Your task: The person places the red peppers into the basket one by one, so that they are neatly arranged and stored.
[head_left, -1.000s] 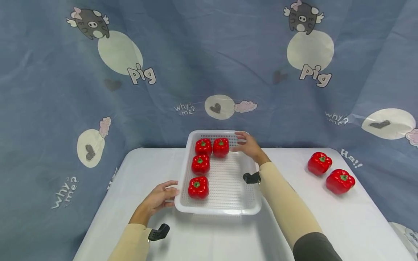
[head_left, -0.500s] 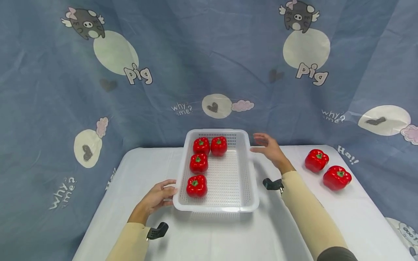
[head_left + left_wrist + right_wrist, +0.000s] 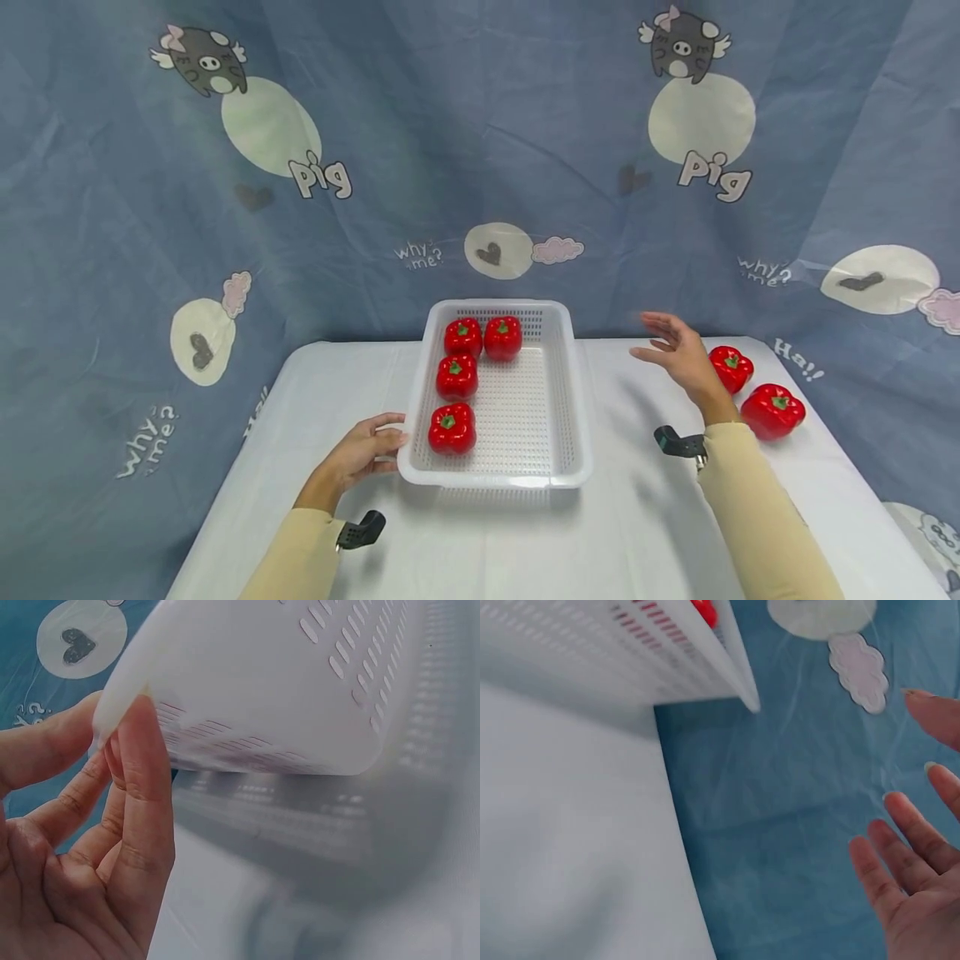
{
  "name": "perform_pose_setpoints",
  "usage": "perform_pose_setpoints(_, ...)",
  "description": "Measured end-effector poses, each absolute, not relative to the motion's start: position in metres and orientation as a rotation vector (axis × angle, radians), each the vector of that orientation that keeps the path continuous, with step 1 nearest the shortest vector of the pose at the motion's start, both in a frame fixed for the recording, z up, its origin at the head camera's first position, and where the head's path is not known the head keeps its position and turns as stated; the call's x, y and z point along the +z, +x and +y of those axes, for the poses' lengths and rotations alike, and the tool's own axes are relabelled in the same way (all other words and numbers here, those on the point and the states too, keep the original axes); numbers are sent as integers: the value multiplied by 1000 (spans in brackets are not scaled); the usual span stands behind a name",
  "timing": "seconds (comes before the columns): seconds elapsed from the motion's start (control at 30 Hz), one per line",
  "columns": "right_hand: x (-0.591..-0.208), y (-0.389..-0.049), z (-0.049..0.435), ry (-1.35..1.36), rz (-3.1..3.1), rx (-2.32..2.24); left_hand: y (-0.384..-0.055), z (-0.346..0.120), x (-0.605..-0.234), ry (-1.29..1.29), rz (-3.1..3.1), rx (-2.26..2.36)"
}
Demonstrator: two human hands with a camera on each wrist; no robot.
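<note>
A white perforated plastic basket [image 3: 525, 417] stands in the middle of the white table. Inside it, several red bell peppers [image 3: 452, 428] line the left side and the back. My left hand [image 3: 356, 460] pinches the basket's left rim; the left wrist view shows the thumb on one side of the rim [image 3: 120, 709] and the fingers on the other. To the right of the basket, my right hand [image 3: 681, 360] is over the table with its fingers spread and nothing in them. Its wrist overlaps the farther of two more red bell peppers [image 3: 732, 367]; the nearer bell pepper [image 3: 772, 412] lies just beside it.
A blue printed cloth [image 3: 480, 150] hangs right behind the table's back edge, close to the basket's far end. The white table [image 3: 622, 533] has rounded back corners, and the two loose peppers sit near its right edge.
My right hand has moved from over the basket's back right corner out to the right, toward the two loose peppers. My left hand has stayed at the rim.
</note>
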State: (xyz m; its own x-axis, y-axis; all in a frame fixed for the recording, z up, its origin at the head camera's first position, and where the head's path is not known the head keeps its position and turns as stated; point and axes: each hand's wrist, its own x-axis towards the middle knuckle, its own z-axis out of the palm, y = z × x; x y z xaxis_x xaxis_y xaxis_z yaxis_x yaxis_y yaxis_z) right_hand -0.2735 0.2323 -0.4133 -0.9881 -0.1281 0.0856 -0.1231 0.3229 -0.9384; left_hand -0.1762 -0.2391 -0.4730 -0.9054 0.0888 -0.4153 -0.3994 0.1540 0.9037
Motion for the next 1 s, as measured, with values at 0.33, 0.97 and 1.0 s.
perform_pose_setpoints(0.33, -420, -252, 270, -67, 2677, -1826, -177, -238, -472, -329, 2126, 1752)
perform_pose_setpoints(0.97, -442, -210, 337, 554, 2844, -1726, -178, -238, -472, -339, 2133, 1742)
perform_pose_setpoints(1.0, -443, -208, 341, 564, 2847, -1710, -178, -238, -472, -342, 2127, 1748)
